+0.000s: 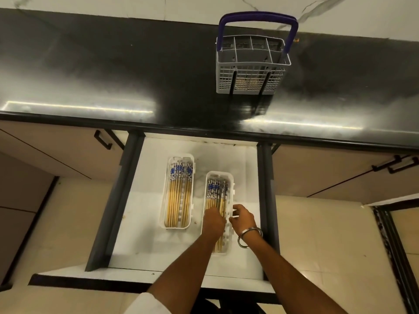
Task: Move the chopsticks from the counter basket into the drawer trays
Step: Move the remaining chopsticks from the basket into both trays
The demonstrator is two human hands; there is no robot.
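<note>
The open drawer [244, 168] holds two white trays. The left tray [168, 177] is filled with several wooden chopsticks [179, 196] that have blue-and-white tops. The right tray [230, 177] holds more chopsticks [214, 191] of the same kind. My left hand [213, 220] rests inside the right tray, fingers down on the chopsticks. My right hand [243, 217], with a metal bangle on the wrist, touches that tray's right rim with fingers apart. On the black counter stands the grey wire basket [251, 66] with a purple handle; its compartments look empty from here.
The black counter [113, 75] runs across the view above the drawer. Closed cabinet doors with dark handles [103, 139] flank the drawer on both sides. The drawer's dark side walls [118, 200] border the white floor. Beige floor tiles lie below.
</note>
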